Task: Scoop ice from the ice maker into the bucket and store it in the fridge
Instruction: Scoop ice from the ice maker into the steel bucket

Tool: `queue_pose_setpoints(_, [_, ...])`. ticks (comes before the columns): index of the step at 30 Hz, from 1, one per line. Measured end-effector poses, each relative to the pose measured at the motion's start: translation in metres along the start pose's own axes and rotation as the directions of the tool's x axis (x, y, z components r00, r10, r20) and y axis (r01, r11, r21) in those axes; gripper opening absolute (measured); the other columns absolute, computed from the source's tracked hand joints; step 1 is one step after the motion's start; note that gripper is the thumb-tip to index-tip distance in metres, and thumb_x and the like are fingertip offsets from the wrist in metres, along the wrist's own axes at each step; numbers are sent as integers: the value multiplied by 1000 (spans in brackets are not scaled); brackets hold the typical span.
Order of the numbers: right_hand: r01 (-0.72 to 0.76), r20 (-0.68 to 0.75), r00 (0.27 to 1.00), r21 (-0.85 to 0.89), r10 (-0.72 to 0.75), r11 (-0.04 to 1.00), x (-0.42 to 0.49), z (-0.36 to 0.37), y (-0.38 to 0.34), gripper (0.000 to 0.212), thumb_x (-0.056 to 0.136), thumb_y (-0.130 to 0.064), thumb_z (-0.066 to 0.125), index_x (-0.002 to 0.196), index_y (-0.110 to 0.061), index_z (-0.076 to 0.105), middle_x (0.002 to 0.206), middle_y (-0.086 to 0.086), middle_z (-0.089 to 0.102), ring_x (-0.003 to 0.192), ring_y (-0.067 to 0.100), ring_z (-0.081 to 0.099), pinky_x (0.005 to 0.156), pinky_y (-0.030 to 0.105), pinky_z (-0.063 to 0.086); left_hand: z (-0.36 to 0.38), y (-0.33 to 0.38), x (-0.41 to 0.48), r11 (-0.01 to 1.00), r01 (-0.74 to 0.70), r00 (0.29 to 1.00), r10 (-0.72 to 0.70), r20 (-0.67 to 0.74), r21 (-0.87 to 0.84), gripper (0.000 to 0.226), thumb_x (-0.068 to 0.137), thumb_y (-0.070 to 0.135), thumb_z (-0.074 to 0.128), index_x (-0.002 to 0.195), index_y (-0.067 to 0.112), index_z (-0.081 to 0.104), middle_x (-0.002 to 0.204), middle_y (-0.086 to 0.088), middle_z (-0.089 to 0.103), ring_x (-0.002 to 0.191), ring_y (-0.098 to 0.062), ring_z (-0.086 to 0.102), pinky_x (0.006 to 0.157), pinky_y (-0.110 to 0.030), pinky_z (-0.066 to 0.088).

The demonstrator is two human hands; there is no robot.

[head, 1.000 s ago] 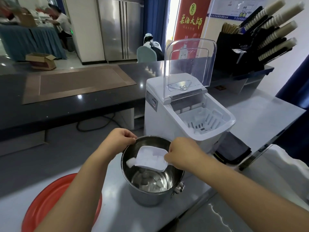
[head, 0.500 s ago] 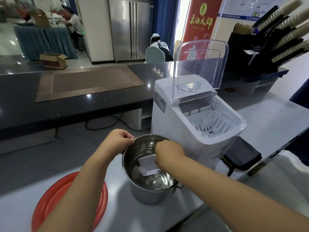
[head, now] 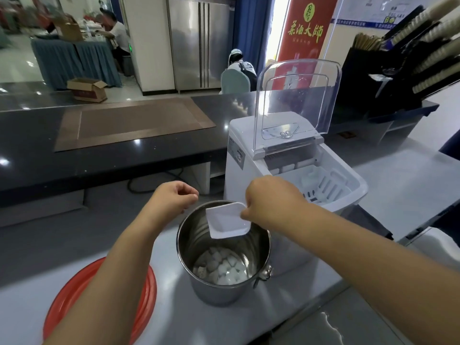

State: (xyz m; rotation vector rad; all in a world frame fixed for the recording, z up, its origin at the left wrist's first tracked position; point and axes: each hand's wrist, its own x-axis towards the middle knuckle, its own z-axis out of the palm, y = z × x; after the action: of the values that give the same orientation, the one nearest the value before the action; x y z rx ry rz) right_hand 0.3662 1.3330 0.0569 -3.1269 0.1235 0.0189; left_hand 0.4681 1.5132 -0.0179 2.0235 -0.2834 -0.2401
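A steel bucket stands on the grey counter with ice cubes lying in its bottom. My right hand grips the handle of a white plastic scoop, which hangs empty over the bucket's mouth. My left hand is at the bucket's far left rim, fingers curled; whether it holds the rim is unclear. Right behind the bucket is the white ice maker, its clear lid raised and its white basket exposed. A steel fridge stands across the room.
A red round tray lies at the counter's front left. A dark raised bar counter with a brown mat runs behind. A black cup rack stands at the back right. People sit in the background.
The scoop held ice a second ago, dipped into the bucket and emptied, and now my right hand has lifted it up over the rim. More ice lies in the bucket.
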Motion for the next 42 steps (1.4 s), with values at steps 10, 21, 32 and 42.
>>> queue_pose_setpoints(10, [-89,-24,995,176,95,980,2,-67,82,24,77,-35,74,58,-24,65,57,-6,64,45,4,58,40,17,40,33,41,5,993,-101,995,101,-4,-60,9,83,15,67,82,24,69,75,4,70,65,-8,60,57,-17,48])
queue_pose_setpoints(21, [-200,-181,972,-320,147,926,26,-56,182,15,83,-32,66,82,-17,70,63,-3,48,66,18,52,58,29,45,74,71,15,964,-151,986,130,-108,-221,7,84,18,68,85,24,70,74,4,70,64,-5,61,60,-18,52])
queue_pose_setpoints(32, [-3,50,998,-510,33,860,54,-19,183,19,87,-10,56,104,-15,63,106,5,60,97,23,53,64,32,38,105,96,26,943,-233,953,174,-247,-236,4,84,17,69,85,21,69,77,1,68,62,0,58,59,-12,49])
queue_pose_setpoints(42, [111,112,991,-402,-71,909,76,-19,190,15,88,-11,53,100,-14,62,91,4,55,82,24,49,63,30,41,117,91,31,964,-179,940,108,-323,-198,13,80,16,74,72,20,64,61,9,64,54,1,54,52,-11,46])
